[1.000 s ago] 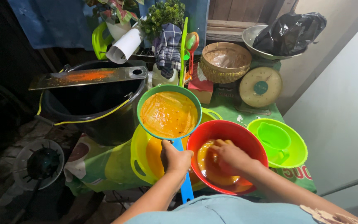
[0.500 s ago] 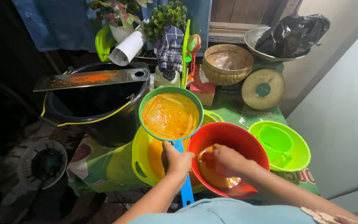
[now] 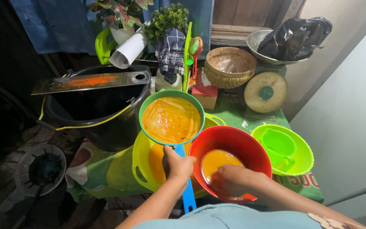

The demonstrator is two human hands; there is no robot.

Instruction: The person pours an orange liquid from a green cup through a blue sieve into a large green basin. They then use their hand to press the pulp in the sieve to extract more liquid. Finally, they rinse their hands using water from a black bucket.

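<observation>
The left hand (image 3: 176, 166) has its grip closed round the blue handle (image 3: 188, 191) of a green-rimmed sieve (image 3: 171, 118), fingers wrapped over the top of the handle, which runs on past the hand toward the near edge. The sieve sits far of that hand, its mesh coated with orange pulp, held above a yellow basin (image 3: 142, 163) that shows orange liquid under it.

The right hand (image 3: 229, 180) is curled inside the near part of a red bowl (image 3: 234, 142), just right of the sieve handle. How tightly its fingers are closed, and whether they hold anything, cannot be told; they dip toward the orange liquid (image 3: 217, 160) pooled in the bowl. The red bowl touches the yellow basin on its left and overlaps a light green bowl (image 3: 299, 148) on its right.

All stand on a worktop (image 3: 234, 112) with a green cover. Farther off are a woven basket (image 3: 229, 68), a round-dial weighing scale (image 3: 265, 91) and a black plastic bag (image 3: 295, 36) in a metal pan. To the left stands a black bucket (image 3: 94, 110) with a flat metal grater (image 3: 90, 81), smeared orange, laid across its rim.
</observation>
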